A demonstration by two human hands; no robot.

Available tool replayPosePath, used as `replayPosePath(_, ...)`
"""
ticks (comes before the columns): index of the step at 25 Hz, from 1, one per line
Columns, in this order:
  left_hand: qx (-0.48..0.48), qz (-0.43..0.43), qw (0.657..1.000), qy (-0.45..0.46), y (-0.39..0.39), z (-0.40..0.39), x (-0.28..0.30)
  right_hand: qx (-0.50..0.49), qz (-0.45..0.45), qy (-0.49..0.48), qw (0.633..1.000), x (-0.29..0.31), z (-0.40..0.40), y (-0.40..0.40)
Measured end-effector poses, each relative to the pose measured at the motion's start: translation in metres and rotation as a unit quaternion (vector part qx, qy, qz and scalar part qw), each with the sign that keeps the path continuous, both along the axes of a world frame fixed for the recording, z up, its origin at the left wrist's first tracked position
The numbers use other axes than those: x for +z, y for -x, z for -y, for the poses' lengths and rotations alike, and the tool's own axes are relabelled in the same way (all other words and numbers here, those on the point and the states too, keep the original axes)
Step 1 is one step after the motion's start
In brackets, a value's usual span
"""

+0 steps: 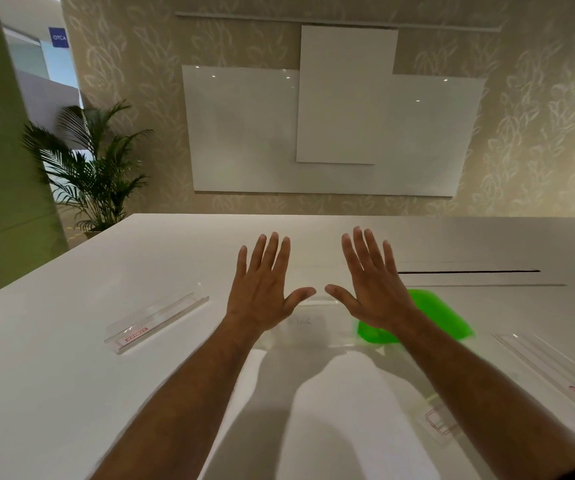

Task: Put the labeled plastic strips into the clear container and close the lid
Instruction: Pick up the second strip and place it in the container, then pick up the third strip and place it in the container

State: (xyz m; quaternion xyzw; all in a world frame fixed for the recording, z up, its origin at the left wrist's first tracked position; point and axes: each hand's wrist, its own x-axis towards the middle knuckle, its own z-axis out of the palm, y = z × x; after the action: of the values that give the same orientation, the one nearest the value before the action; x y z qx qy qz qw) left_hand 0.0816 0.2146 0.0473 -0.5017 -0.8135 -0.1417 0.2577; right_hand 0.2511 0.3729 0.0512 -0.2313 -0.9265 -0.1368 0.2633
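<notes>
Both hands spread flat and empty above a white table [71, 375], palms down.

Left hand [261, 289] and right hand [372, 289] side by side, fingers splayed, thumbs nearly meeting, gripping nothing. Clear container [310, 323] just beneath and between the wrists, barely visible. Green lid [428, 317] beside it under the right wrist. Labeled plastic strips lying apart on the table: one far left [156, 318], one near the right forearm [435, 419], more at far right [556, 372].

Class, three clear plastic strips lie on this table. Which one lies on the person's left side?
The strip with the solid red label, lying alone left of the left hand. The other two strips lie to the right.
</notes>
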Motion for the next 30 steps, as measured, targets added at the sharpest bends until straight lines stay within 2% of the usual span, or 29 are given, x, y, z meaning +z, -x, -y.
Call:
replayPosePath(10, -0.008, -0.029, 0.999, -0.013, -0.024, 0.011, -0.019, -0.065, 0.023, 0.001, 0.998, -0.017, 0.006, -0.052)
replayPosePath(18, -0.082, -0.038, 0.996, -0.019, -0.072, -0.015, -0.025, -0.113, 0.010, 0.042, 0.993, -0.026, -0.013, -0.123)
replayPosePath(22, -0.121, -0.004, 0.993, -0.014, -0.102, -0.028, -0.029, -0.120, -0.009, 0.076, 0.990, -0.031, -0.023, -0.158)
replayPosePath(27, -0.174, 0.086, 0.981, 0.014, -0.137, -0.048, -0.034, -0.043, -0.061, 0.215, 0.974, -0.037, -0.037, -0.198)
replayPosePath(30, -0.213, 0.112, 0.970, -0.010, -0.156, -0.054, -0.039, -0.020, -0.029, 0.229, 0.973, -0.041, -0.040, -0.217)
